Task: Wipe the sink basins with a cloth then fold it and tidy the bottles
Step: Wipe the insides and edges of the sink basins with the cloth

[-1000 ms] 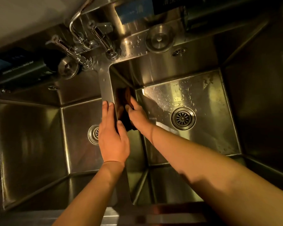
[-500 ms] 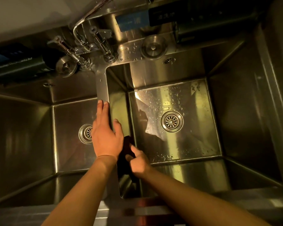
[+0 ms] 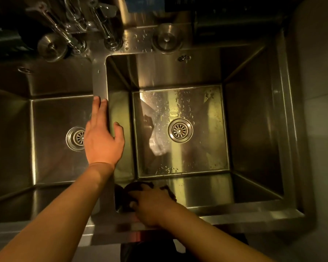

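A steel double sink fills the view. My left hand (image 3: 102, 140) rests flat, fingers apart, on the divider (image 3: 99, 80) between the left basin (image 3: 51, 156) and the right basin (image 3: 197, 163). My right hand (image 3: 151, 205) presses a dark cloth (image 3: 134, 187) against the near wall of the right basin, in its near-left corner. The cloth is mostly hidden under the hand. Water drops lie on the right basin's floor around its drain (image 3: 180, 130). Dark bottles (image 3: 4, 40) lie at the back left; another dark container (image 3: 231, 17) sits at the back right.
Tap fittings (image 3: 74, 21) and lever handles stand at the back over the divider. Two round steel strainer lids (image 3: 166, 39) (image 3: 51, 47) rest on the back ledge. The left basin's drain (image 3: 77, 138) is beside my left hand. A wall borders the right side.
My right hand has slid the cloth down the divider-side wall from the far end to the near-left corner of the right basin. My left hand stays on the divider.
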{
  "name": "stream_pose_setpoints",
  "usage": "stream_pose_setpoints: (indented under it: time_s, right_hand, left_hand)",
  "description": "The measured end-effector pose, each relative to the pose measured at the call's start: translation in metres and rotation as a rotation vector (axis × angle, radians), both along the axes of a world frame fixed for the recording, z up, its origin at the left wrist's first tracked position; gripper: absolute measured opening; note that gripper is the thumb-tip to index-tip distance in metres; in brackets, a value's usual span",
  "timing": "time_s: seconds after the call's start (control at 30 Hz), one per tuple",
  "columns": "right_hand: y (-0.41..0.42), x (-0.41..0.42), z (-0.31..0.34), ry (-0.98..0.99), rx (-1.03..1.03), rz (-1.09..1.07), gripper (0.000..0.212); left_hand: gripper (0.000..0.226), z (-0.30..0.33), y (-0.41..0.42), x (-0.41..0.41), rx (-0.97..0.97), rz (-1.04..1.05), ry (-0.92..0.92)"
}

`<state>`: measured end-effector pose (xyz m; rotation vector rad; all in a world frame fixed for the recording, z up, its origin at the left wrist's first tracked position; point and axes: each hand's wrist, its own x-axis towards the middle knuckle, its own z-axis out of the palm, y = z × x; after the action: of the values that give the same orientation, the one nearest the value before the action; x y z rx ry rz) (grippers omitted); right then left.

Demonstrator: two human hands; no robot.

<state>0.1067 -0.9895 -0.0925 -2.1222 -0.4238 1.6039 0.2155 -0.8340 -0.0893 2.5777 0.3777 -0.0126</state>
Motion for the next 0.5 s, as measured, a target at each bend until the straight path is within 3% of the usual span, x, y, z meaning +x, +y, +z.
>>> stream_pose_setpoints:
  time_s: [0.23, 0.5]
  right_hand:
    - [-0.015, 0.021, -0.082, 0.192, -0.118, 0.127, 0.056]
    - [-0.14, 0.036, -0.105, 0.192, -0.296, 0.073, 0.046]
  left_hand:
    - [0.072, -0.003, 0.002, 0.0, -0.004, -0.021, -0.005]
    - [0.076, -0.008, 0.005, 0.002, -0.002, -0.016, -0.023]
